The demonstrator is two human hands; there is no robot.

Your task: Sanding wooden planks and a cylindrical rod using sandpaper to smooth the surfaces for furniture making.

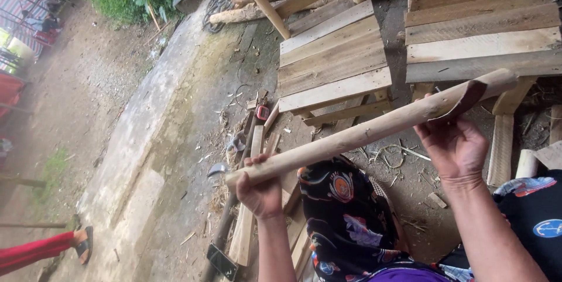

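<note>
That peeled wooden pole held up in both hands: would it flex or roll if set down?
The pole looks like solid round timber and spans straight between the left hand and right hand, so it is probably stiff. Its round section suggests it could roll on flat ground. The notched end by the right hand might catch and limit that.

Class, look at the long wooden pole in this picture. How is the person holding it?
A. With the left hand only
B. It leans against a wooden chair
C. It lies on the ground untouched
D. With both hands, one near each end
D: the left hand closes around the lower end of the pole, and the right hand supports it near the notched upper end.
</note>
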